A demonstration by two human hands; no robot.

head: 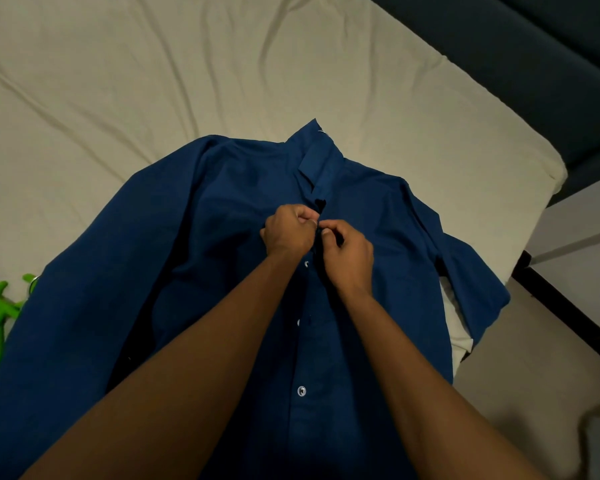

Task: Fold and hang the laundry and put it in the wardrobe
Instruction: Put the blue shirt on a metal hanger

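Pinching the blue shirt (222,271) placket, left hand (286,233) and right hand (349,258) meet.

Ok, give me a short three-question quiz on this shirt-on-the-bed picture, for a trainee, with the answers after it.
1. True or false: the blue shirt lies front-up on the bed.
2. What are the left hand and right hand doing?
A. Folding a sleeve
B. Pinching the placket below the collar
C. Lifting the hangers
3. What colour are the hangers at the shirt's left edge?

Key
1. True; buttons show down the front.
2. B
3. Green
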